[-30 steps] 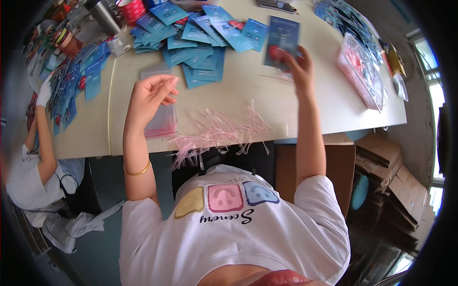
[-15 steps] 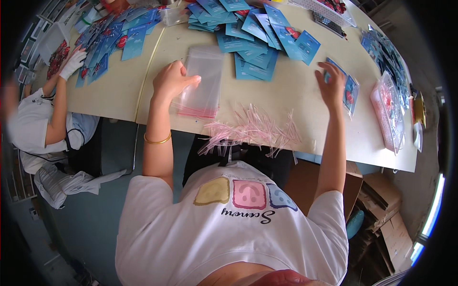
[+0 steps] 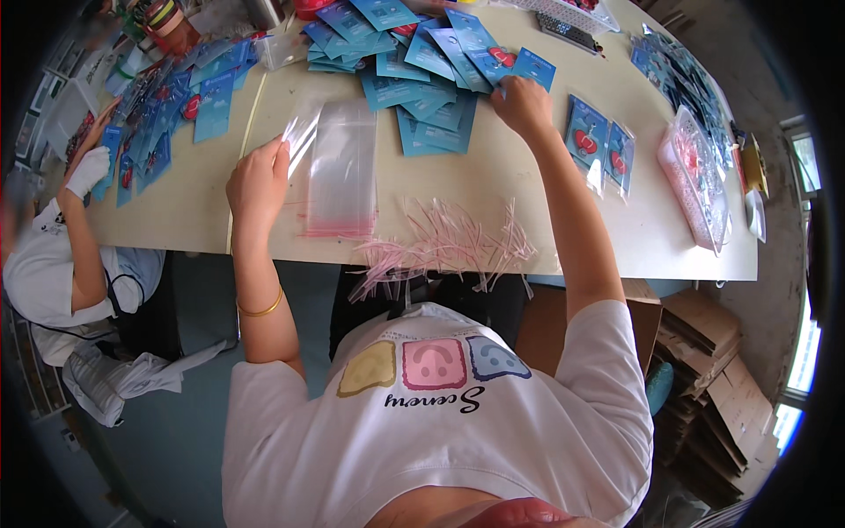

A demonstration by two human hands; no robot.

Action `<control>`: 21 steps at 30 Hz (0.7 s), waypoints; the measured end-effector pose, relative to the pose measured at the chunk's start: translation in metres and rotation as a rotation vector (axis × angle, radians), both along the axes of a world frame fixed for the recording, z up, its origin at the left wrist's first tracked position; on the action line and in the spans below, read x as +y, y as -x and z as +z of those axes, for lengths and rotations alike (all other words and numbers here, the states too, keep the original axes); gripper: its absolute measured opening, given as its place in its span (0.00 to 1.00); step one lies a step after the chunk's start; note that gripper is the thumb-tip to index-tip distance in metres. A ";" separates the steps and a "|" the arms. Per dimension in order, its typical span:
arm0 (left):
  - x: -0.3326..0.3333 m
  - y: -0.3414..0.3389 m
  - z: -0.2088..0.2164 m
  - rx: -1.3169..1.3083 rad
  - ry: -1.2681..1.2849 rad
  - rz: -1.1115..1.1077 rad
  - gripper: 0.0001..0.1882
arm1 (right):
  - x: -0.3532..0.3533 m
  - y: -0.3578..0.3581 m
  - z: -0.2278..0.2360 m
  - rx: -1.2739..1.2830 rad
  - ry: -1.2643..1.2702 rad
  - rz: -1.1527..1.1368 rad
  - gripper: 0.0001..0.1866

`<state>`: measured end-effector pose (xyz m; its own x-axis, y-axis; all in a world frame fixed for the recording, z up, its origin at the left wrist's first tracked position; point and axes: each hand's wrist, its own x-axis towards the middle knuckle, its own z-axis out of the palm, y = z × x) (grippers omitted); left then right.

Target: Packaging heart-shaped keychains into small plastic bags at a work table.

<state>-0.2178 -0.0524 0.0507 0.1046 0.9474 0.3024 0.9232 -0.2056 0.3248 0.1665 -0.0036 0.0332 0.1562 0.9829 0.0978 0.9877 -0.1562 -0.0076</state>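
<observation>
My left hand (image 3: 260, 183) pinches a clear plastic bag (image 3: 302, 145), lifted at a tilt beside a neat stack of the same clear bags (image 3: 341, 176). At the far middle, my right hand (image 3: 525, 106) has its fingers closed at the lower edge of a blue card (image 3: 535, 67) at the right end of a spread card pile (image 3: 436, 88). Some of these cards carry a red heart-like piece. Right of my right forearm lie two bagged blue cards (image 3: 588, 132) with red pieces. Pink-and-clear torn strips (image 3: 440, 239) are heaped at the near table edge.
A pink lattice basket (image 3: 695, 185) stands at the right, beside a heap of bagged cards (image 3: 682, 84). A dark keyboard-like object (image 3: 570, 33) lies at the back. To the left, a co-worker's white-gloved hand (image 3: 88, 172) is near another card pile (image 3: 172, 101). Flattened cardboard (image 3: 704, 343) leans below right.
My left hand has closed on a clear bag and drawn it left off the stack. My right hand has moved left from the bagged cards to the blue card pile.
</observation>
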 end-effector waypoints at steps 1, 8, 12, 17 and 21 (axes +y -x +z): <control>0.003 0.000 0.002 -0.302 0.124 -0.049 0.12 | -0.002 0.000 0.001 0.000 0.001 0.001 0.16; 0.007 -0.008 0.012 -1.199 0.519 -0.244 0.10 | -0.025 -0.019 0.036 0.051 -0.558 -0.107 0.08; 0.010 -0.020 0.010 -1.421 0.610 -0.429 0.08 | -0.046 -0.010 0.045 1.245 -0.817 0.321 0.10; 0.016 -0.038 0.023 -1.555 0.733 -0.677 0.07 | -0.083 0.027 0.059 2.302 -0.167 0.383 0.12; 0.012 -0.078 0.045 -1.767 0.736 -0.749 0.06 | -0.090 0.059 0.054 2.739 0.404 0.590 0.13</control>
